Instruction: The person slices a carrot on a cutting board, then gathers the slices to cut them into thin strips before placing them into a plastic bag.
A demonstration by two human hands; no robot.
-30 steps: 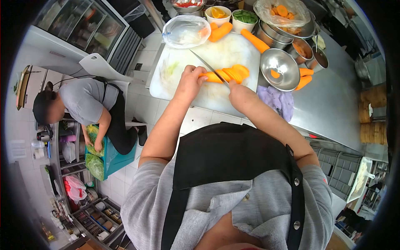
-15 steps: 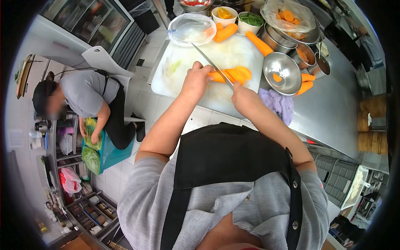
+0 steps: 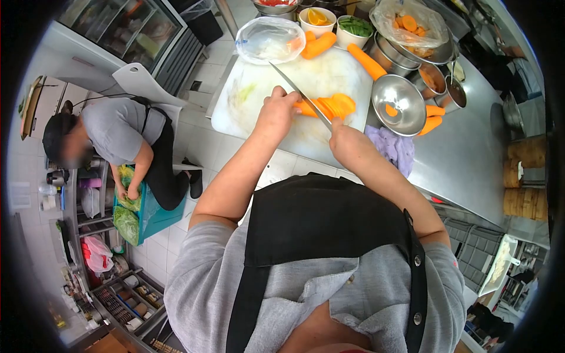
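Observation:
On a white cutting board (image 3: 247, 115), my left hand (image 3: 278, 112) is closed on the uncut end of a peeled carrot (image 3: 306, 108). My right hand (image 3: 347, 141) grips a knife (image 3: 301, 93) by its handle, which my fingers hide. The long blade slants over the carrot, its tip toward the upper left. To the right of the blade, overlapping carrot slices (image 3: 338, 106) lie fanned out on the board. A clear plastic bag (image 3: 269, 41) and another peeled carrot (image 3: 319, 45) rest at the board's far edge.
A steel bowl (image 3: 399, 97) with one carrot slice stands right of the board, near a purple cloth (image 3: 395, 152). Behind are steel pots, a bag of carrot pieces (image 3: 410, 26) and a cup of green vegetables (image 3: 354, 28). At left, another person (image 3: 120, 126) handles leafy greens over a teal crate (image 3: 156, 215).
The view has shifted slightly. My hands, the knife and the carrot keep nearly the same positions. The seated person's hands have moved slightly closer together over the greens.

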